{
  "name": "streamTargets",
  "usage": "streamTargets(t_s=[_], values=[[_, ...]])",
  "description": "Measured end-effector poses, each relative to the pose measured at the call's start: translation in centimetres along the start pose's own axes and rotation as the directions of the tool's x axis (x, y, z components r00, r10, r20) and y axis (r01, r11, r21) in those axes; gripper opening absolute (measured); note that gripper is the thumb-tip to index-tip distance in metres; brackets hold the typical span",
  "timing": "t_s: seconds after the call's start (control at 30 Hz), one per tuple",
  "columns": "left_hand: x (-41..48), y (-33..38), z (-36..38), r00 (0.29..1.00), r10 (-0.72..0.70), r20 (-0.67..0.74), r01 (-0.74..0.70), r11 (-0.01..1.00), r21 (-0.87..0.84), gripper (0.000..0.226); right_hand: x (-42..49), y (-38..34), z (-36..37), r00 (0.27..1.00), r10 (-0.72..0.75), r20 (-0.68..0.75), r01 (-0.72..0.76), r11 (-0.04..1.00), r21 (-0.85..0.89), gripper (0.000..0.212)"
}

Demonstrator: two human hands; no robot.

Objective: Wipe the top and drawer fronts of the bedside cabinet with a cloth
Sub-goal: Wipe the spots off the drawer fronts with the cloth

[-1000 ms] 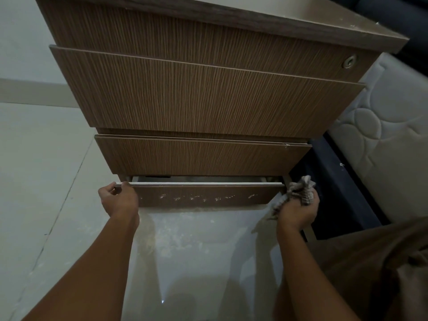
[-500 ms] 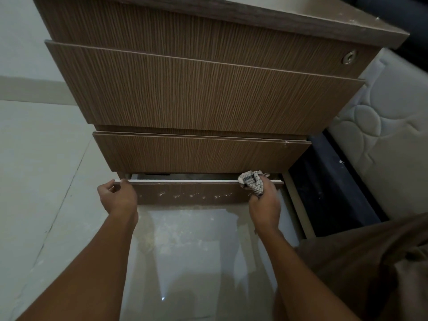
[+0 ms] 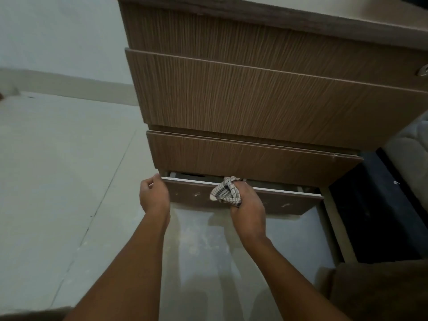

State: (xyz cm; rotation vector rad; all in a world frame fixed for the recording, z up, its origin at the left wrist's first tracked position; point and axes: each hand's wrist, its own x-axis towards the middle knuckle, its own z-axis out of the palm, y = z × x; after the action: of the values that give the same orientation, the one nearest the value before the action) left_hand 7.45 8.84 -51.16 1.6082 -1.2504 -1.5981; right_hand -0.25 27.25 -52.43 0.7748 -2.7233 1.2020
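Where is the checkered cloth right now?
In the head view, the checkered cloth is bunched in the right hand, pressed on the top edge of the bottom drawer front, right of the left hand holding that drawer's left corner.

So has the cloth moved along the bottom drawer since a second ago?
Yes. The cloth in the right hand travelled leftward along the bottom drawer front, from its right end toward its middle.

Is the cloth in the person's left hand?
No, the checked cloth is bunched in the right hand; the left hand grips the bottom drawer's end.
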Motion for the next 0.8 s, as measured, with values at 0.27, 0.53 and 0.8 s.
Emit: streamTargets(t_s=[0.27, 0.53, 0.8], values=[[0.8, 0.2, -2.3, 0.984, -0.098, 0.151, 0.114, 0.988, -0.101, 0.054, 0.0, -6.7, 6.0, 0.98, -0.095, 0.175, 0.099, 0.995, -0.011, 0.059], [2.4, 0.4, -3.8, 0.948, -0.2, 0.246, 0.231, 0.967, -0.103, 0.067, 0.6, -11.9, 9.2, 0.946, -0.169, 0.276, 0.15, 0.985, 0.09, 0.049], [2.5, 0.6, -4.6, 0.932, -0.207, 0.298, 0.268, 0.947, -0.178, 0.068, 2.7, -14.0, 8.9, 0.825, -0.028, 0.564, -0.105, 0.974, 0.201, 0.049]])
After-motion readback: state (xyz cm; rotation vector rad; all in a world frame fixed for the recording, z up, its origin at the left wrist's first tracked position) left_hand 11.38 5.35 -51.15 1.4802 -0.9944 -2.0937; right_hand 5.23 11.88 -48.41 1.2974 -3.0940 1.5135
